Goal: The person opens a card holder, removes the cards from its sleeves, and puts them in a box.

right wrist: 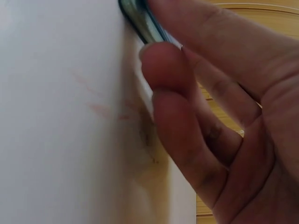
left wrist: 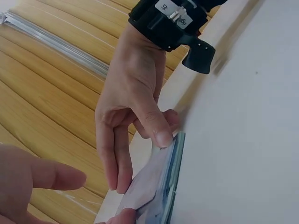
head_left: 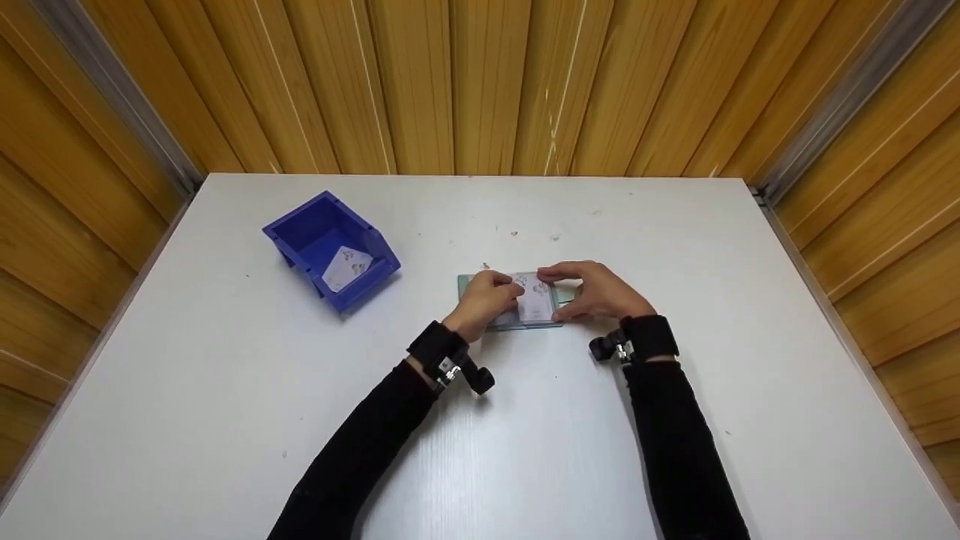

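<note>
On the table lies a flat, green-edged stack of cards or sheets (head_left: 535, 298), with a pale printed face on top; its exact kind cannot be told. My right hand (head_left: 596, 292) holds the right end, thumb at the near corner and fingers at the far corner. The left wrist view shows this grip from the side, the thumb on the layered edge (left wrist: 175, 170). Over the left part is my left hand (head_left: 481, 304), covering some of the stack. One left fingertip (left wrist: 124, 217) touches the printed face, while another finger (left wrist: 65, 176) is raised apart from it.
A blue open-front bin (head_left: 307, 247) stands at the back left of the white table (head_left: 187, 360), with a pale printed piece (head_left: 346, 268) inside. Wood-patterned panels (head_left: 480, 90) enclose the back and sides. Small specks lie beyond the stack.
</note>
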`<state>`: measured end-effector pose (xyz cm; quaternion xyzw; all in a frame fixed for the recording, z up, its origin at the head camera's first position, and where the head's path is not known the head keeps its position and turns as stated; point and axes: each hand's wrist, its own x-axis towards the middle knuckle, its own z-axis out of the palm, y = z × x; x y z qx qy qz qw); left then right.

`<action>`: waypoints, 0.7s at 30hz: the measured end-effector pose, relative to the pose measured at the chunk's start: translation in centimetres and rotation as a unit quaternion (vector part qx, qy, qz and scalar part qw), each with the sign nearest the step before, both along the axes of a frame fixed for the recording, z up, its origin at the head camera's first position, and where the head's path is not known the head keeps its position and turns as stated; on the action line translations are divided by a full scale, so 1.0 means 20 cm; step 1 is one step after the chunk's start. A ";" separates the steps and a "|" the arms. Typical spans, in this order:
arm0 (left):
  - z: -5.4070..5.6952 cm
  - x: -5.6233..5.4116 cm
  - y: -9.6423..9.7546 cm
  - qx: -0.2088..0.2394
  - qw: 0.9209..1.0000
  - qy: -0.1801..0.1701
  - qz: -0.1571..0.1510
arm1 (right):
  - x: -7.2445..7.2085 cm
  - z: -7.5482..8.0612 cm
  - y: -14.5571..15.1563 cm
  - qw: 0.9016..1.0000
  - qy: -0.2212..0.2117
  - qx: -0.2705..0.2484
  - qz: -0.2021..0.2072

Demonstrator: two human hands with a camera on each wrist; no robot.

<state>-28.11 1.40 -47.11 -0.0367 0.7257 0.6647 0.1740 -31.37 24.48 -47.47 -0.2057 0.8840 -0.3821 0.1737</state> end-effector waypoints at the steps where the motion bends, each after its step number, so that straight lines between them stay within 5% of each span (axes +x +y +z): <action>1: 0.00 0.00 0.00 0.007 1.000 -0.001 0.005 | 0.00 0.00 0.00 1.000 0.000 -0.002 0.001; 7: -0.01 -0.02 0.00 0.079 0.997 -0.009 0.011 | -0.01 -0.02 0.02 0.999 -0.024 -0.032 0.002; 10: -0.01 -0.02 0.00 0.081 0.997 -0.012 0.004 | -0.02 -0.03 0.02 0.998 -0.032 -0.045 0.008; 21: -0.01 -0.03 0.02 -0.051 0.999 0.012 -0.006 | -0.02 -0.03 0.04 0.997 -0.044 -0.055 0.014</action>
